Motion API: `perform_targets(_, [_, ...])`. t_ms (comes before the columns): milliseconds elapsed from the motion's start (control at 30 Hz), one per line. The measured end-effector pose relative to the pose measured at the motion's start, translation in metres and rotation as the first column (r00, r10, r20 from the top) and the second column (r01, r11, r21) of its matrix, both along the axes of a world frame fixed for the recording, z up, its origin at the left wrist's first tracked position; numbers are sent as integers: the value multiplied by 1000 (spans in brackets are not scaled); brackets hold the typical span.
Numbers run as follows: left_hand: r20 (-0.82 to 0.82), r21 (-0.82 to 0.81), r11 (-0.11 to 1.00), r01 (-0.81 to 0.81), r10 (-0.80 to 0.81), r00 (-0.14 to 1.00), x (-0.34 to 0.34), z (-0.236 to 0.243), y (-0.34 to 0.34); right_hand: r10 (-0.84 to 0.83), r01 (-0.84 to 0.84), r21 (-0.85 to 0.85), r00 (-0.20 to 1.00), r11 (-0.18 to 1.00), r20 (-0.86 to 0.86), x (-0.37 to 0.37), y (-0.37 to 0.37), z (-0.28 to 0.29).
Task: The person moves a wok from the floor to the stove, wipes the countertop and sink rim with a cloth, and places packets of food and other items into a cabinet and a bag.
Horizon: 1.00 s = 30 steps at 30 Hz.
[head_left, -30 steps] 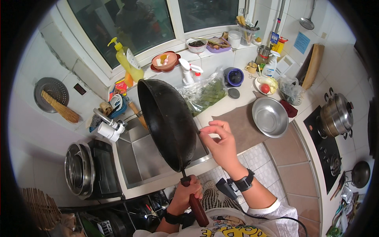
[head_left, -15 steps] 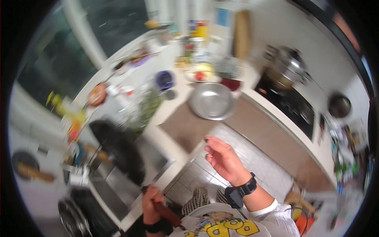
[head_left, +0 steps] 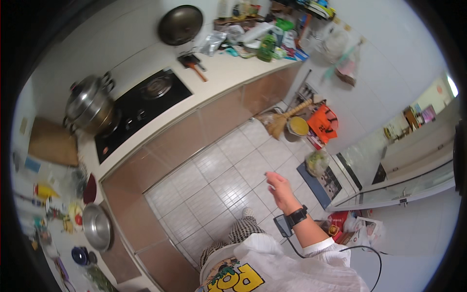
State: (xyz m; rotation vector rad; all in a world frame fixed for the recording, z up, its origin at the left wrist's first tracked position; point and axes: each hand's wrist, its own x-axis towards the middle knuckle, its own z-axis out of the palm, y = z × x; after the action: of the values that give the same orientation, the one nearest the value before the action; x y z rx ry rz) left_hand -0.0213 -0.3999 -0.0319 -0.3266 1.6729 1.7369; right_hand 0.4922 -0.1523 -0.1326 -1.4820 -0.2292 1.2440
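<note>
My right hand (head_left: pixel 281 192) is raised over the tiled floor in front of my body. Its fingers are loosely bent and apart, and I see nothing held in them. A small dark spot shows at a fingertip, too small to make out. A black band with a box and a cable (head_left: pixel 290 221) sits on that wrist. My left hand is out of the picture, and so is the black wok it held earlier. At the left, a wide metal basin (head_left: pixel 97 227) rests on the counter.
A steel pot (head_left: pixel 91 104) stands on the black gas stove (head_left: pixel 146 109). A dark pan (head_left: pixel 180 25) hangs above the counter. By the wall are a broom (head_left: pixel 279 125), a bucket (head_left: pixel 297 127) and an orange bag (head_left: pixel 323 124). A glass door (head_left: pixel 389 197) stands at the right.
My view has swung right, from the sink corner to the stove, floor and door. The left hand and the wok have left the picture. My right hand remains raised before me.
</note>
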Motion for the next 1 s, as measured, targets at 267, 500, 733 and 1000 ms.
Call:
perform_targets(267, [-130, -125, 956, 267, -283, 950, 158, 40, 133, -401, 419, -63, 897, 906, 187, 234, -19, -68])
perform_targets(500, [-121, -212, 813, 542, -572, 811, 246, 30, 237, -566, 611, -62, 763, 789, 313, 382, -16, -90])
perform_targets(733, [106, -65, 642, 764, -757, 645, 331, 16, 343, -602, 719, -26, 601, 695, 526, 494, -34, -130])
perform_targets(1000, [49, -8, 671, 741, -740, 671, 448, -9, 403, -499, 751, -80, 511, 656, 699, 614, -42, -232])
